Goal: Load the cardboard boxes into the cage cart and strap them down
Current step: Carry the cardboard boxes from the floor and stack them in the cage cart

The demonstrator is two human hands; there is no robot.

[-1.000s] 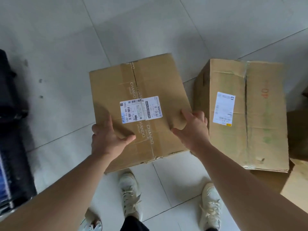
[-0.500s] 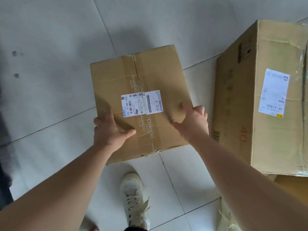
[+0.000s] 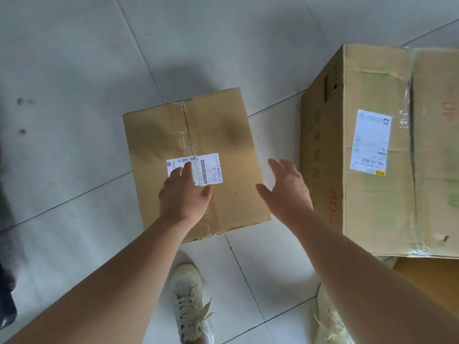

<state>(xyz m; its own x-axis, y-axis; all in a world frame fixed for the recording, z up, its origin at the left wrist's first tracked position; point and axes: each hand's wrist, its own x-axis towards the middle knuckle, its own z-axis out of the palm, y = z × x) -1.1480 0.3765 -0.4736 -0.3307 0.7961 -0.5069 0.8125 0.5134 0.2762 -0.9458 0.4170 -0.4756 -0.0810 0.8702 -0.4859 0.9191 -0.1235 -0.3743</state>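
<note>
Neither hand grips anything; left hand (image 3: pixel 185 194) hovers over the small cardboard box (image 3: pixel 196 160), fingers loosely spread above its white shipping label (image 3: pixel 211 170), contact with the lid cannot be confirmed; right hand (image 3: pixel 285 192) open, fingers splayed, held in the gap just off the box's right edge, not touching it. Small box sits flat on the grey tiled floor (image 3: pixel 74 70), flaps taped along the centre seam; label partly covered by the left fingers. Larger cardboard box (image 3: pixel 372 157) stands just to the right, cut off at the frame edge; its printed markings faint, unreadable. Two pale sneakers (image 3: pixel 191 301) below, the right one half hidden by the forearm; dark blurred object (image 3: pixel 6 281) at left edge, unidentifiable.
</note>
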